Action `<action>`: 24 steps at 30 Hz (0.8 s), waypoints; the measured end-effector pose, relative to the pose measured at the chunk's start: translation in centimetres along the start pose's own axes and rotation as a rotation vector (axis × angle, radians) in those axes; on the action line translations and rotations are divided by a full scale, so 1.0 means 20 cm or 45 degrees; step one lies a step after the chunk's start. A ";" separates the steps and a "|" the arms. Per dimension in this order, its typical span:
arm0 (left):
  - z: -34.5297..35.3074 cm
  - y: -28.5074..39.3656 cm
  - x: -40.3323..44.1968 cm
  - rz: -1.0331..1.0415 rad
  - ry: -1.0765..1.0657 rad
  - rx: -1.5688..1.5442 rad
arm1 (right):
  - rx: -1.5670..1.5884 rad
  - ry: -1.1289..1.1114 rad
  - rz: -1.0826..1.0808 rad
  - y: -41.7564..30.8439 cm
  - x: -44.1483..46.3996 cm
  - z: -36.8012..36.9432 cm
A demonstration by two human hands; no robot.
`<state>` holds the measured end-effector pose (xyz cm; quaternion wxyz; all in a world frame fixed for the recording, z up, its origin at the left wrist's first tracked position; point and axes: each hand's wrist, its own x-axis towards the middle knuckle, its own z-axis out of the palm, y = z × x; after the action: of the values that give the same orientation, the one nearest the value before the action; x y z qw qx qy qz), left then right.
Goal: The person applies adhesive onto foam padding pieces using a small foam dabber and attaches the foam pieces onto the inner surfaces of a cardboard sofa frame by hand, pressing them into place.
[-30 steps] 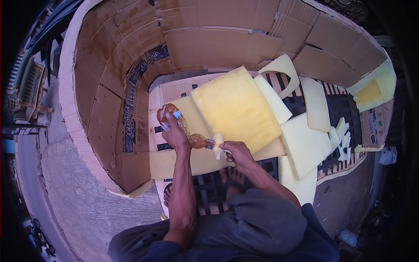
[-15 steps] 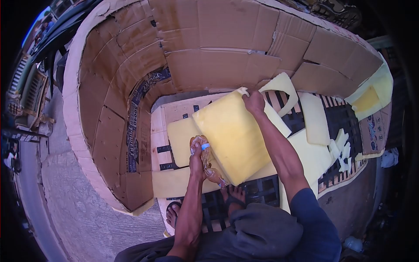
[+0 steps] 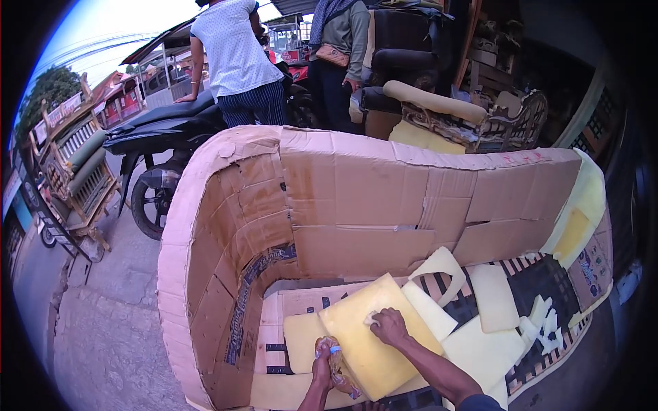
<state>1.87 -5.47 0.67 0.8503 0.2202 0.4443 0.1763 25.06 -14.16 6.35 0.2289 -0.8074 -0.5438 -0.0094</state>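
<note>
My left hand (image 3: 322, 366) is closed round a clear plastic bag (image 3: 336, 363) with orange-brown contents, beside the left edge of a thick yellow foam block (image 3: 384, 342). On top of that block my right hand (image 3: 389, 327) grips a small pale foam piece (image 3: 372, 318), which touches the foam surface. A flatter foam sheet (image 3: 301, 335) lies partly under the block's left side. To the right are a foam piece with a curved cut-out (image 3: 449, 267), a long foam strip (image 3: 495, 298) and several scraps (image 3: 548, 329).
A curved cardboard-covered sofa frame (image 3: 356, 192) surrounds the strapped seat. Behind it are a black motorcycle (image 3: 164, 130), a person in a white top (image 3: 233, 51), another person in a grey-green top (image 3: 349, 41), and wooden furniture (image 3: 473, 123). A bench frame (image 3: 86, 171) stands left.
The view has tilted up, showing people and the motorcycle. My right hand has gone from near the bag to the foam block's far edge, then onto its middle. My left hand still holds the bag.
</note>
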 end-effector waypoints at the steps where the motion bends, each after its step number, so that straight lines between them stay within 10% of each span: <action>1: -0.03 0.01 0.00 -0.008 -0.044 0.040 | 0.050 -0.084 -0.039 -0.05 -0.06 -0.02; 4: -0.01 0.09 -0.01 0.048 -0.063 0.102 | 0.084 -0.517 -0.057 -0.20 -0.23 -0.13; 7: 0.04 0.22 -0.05 0.206 0.096 0.154 | 0.328 -0.375 0.263 -0.28 -0.35 -0.20; 9: 0.01 0.30 -0.07 0.344 0.217 0.135 | 0.832 -0.131 0.915 -0.32 -0.39 -0.24; 24: 0.10 0.63 -0.30 0.620 0.362 -0.196 | 1.739 -0.479 1.172 -0.68 -0.44 -0.22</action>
<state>-1.11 1.72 12.52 0.7264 0.2284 0.4783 0.4375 10.46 -19.39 12.80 0.5533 -0.6206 -0.0758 0.5504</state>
